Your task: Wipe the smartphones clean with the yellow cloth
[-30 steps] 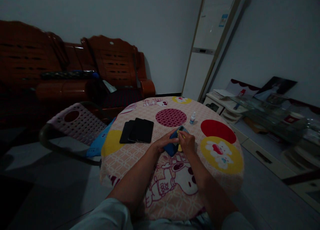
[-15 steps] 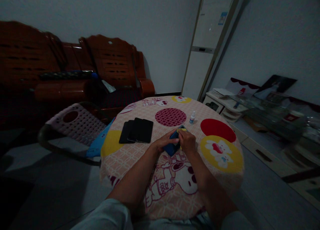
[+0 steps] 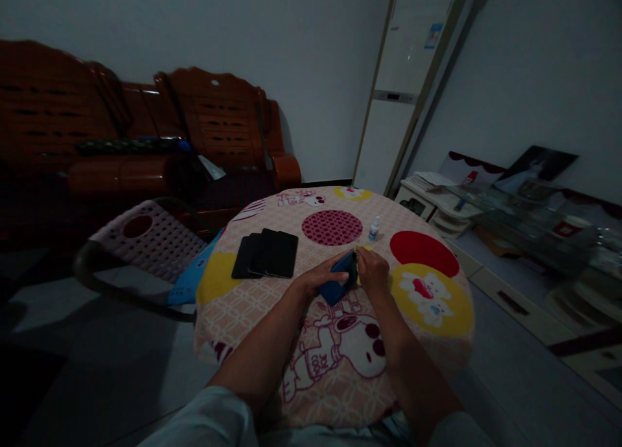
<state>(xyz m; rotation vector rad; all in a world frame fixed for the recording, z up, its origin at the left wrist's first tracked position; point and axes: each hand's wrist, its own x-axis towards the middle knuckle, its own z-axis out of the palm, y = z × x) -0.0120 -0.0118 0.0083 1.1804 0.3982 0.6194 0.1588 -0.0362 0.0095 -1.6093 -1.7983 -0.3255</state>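
- Head view looks down on a round table [image 3: 253, 298] under a pink cartoon-print cloth, with both of the person's hands meeting above its middle.
- The left hand [image 3: 321, 280] is wrapped around a dark blue rectangular phone-shaped object [image 3: 340, 284], thumb on top and fingers beneath, tilting it on edge; judged from that tilt, the grasp presents one face toward the other hand.
- The right hand [image 3: 373, 272] is closed, fingertips pinched against the far end of the blue object; a sliver of something yellow [image 3: 360, 247] shows just beyond its knuckles, too small to identify, and whether the hand holds it cannot be told.
- The blue object sits between the two hands, raised off the cloth or barely touching it; the dim light does not settle which.
- Left of the grasp, well apart, lies a fanned stack of flat black rectangular slabs [image 3: 266, 254], overlapping, apparently laid aside together.
- Just beyond the right hand stands a small white upright bottle with a blue label [image 3: 374, 229]; its contents cannot be seen.
- Further left of the grasp, beside the table, is a pink perforated plastic chair [image 3: 150, 236].
- No open container shows on the table.
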